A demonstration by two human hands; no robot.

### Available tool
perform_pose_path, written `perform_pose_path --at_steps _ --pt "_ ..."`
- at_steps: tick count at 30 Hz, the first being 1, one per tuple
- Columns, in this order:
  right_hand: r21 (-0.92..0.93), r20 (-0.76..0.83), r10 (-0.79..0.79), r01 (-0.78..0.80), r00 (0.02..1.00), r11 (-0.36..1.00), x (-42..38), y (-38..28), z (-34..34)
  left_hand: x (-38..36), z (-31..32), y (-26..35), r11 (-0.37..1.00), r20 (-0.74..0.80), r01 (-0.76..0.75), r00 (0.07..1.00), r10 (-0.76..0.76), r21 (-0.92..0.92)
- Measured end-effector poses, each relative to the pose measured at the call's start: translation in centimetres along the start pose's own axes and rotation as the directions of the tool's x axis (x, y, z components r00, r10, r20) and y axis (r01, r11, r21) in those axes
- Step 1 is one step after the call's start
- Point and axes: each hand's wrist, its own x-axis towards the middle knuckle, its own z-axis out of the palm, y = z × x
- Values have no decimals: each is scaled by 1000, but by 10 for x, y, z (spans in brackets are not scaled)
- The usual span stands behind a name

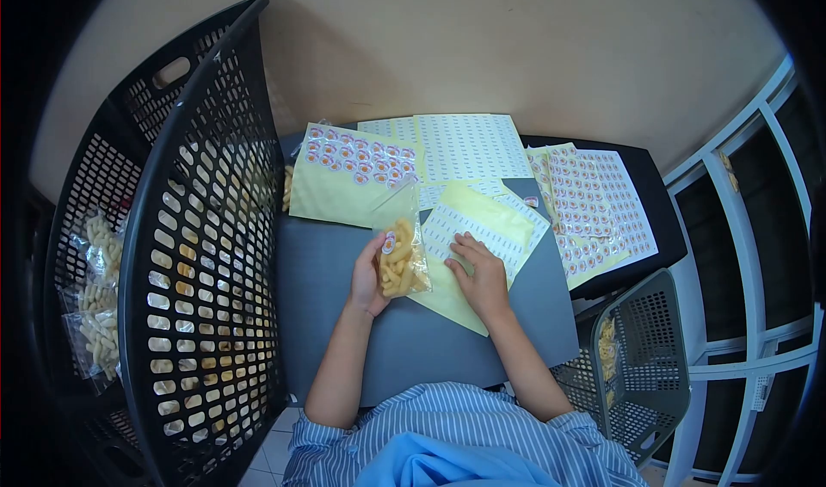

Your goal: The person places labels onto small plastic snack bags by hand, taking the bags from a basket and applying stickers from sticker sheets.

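A clear plastic bag of pale yellow stick snacks (401, 268) is in my left hand (369, 274), its fingers closed around the left side. On the bag's front sits a small round sticker (389, 243). My right hand (479, 276) lies over a yellow-backed sheet of small printed labels (460, 223). Its fingers are stretched out and the tips touch the sheet. Whether a label is at the fingertips is too small to tell. Just behind the bag lies a sheet of round stickers (331, 181), partly peeled to bare yellow backing.
More label sheets (469, 147) lie at the back of the grey table (320, 280), and round-sticker sheets (594, 199) at the right. A tall black basket (202, 229) with bagged snacks (96, 298) stands at the left. Another basket (650, 349) holding bags is at the lower right.
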Motion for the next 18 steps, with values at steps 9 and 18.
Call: perform_pose_path --at_steps 9,18 --pt "59 -28 72 -70 997 996 2 -5 -1 -2 1 -1 1000 9 3 1000 -4 1" --pt "113 -24 132 -128 991 985 3 -4 0 -2 4 -1 999 -8 3 1000 -3 39"
